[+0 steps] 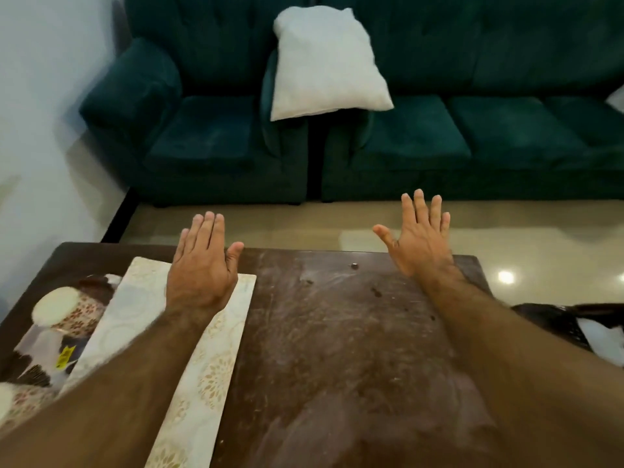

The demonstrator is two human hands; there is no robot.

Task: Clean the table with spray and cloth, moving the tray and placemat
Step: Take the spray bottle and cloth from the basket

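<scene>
The bench [354, 349] is dark brown wood with a dull, scuffed top, streaked with pale dusty smears and dotted with small dark spots. The placemat [209, 359] looks like a stiff cream sheet with a faint sheen and a printed pale gold floral pattern. Beside it, the tray [50, 332] has a smooth, printed surface in brown, cream and grey. The sofa [456, 130] and armchair [189, 136] are covered in matt teal velvety cloth. The pillow [324, 62] is plain white cloth. The floor [540, 244] is glossy beige tile, mirroring lights.
</scene>
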